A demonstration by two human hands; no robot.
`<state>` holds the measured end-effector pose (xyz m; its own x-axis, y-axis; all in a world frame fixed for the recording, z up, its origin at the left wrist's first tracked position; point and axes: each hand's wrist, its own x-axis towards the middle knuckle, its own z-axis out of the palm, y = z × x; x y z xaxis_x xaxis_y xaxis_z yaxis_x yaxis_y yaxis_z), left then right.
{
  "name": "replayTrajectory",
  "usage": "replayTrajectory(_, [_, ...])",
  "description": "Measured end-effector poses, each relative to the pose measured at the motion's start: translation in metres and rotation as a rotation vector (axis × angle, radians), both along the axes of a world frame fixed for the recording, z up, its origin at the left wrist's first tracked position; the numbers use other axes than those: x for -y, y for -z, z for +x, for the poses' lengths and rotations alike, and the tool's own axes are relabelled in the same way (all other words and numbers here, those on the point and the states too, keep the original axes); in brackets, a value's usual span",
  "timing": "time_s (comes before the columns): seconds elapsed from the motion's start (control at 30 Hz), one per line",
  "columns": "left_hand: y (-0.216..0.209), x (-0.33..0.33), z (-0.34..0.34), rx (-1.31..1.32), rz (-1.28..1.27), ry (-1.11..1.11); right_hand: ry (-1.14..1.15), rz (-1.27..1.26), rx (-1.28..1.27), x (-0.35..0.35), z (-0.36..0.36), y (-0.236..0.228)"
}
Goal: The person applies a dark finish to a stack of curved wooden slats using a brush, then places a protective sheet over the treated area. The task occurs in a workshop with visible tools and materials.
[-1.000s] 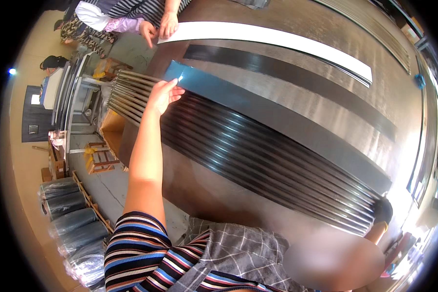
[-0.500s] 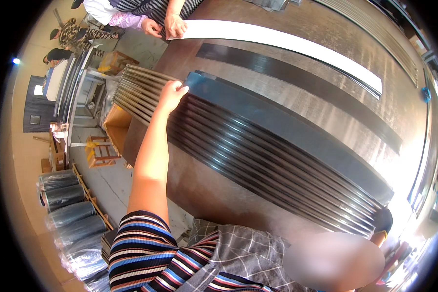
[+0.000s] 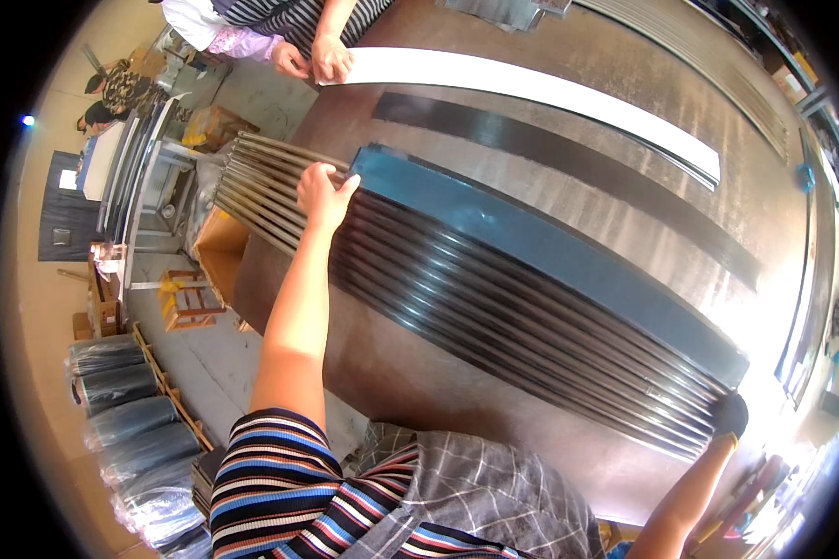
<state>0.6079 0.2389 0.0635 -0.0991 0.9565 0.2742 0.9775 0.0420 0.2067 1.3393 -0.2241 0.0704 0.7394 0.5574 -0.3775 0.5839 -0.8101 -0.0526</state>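
Note:
A long dark blue flat strip [image 3: 494, 217] lies along the far side of several dark, ribbed lengths [image 3: 475, 284] that look like metal. My bare left hand [image 3: 324, 197] is at the strip's left end, its thumb against the near corner and its fingers bent over; it seems to grip that end. My right hand [image 3: 730, 413], in a dark glove, reaches the right ends of the strip and ribbed lengths. Its fingers cannot be made out. Paler rods [image 3: 261, 182] stick out to the left of my left hand.
Across the table [image 3: 345, 345], another person's hands [image 3: 331, 61] hold the left end of a white strip [image 3: 531, 82]. A flat dark strip [image 3: 569, 172] lies between that and mine. Plastic-wrapped rolls [image 3: 140, 419] and a wooden stool [image 3: 191, 298] stand left of the table.
My left thumb has spread away from the index finger at the strip's end. More of my right forearm shows. The blue strip looks brighter, and the whole view has shifted slightly.

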Motion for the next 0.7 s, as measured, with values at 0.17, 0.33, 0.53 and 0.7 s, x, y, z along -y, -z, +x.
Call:
replayTrajectory(0.17, [-0.009, -0.04, 0.015, 0.223, -0.094, -0.044, -0.078, 0.56, 0.729, 0.039, 0.03, 0.037])
replayTrajectory(0.33, [-0.01, -0.109, -0.01, 0.681, -0.138, 0.101, -0.353, 0.75, 0.508, -0.172, -0.129, -0.005])
replayTrajectory(0.53, [-0.001, -0.162, -0.053, 0.653, -0.28, 0.101, -0.658, 0.762, 0.268, -0.331, -0.288, -0.033])
replayTrajectory(0.7, [-0.013, -0.179, -0.085, 0.859, -0.355, 0.118, -0.657, 0.455, 0.268, -0.393, -0.339, -0.004])
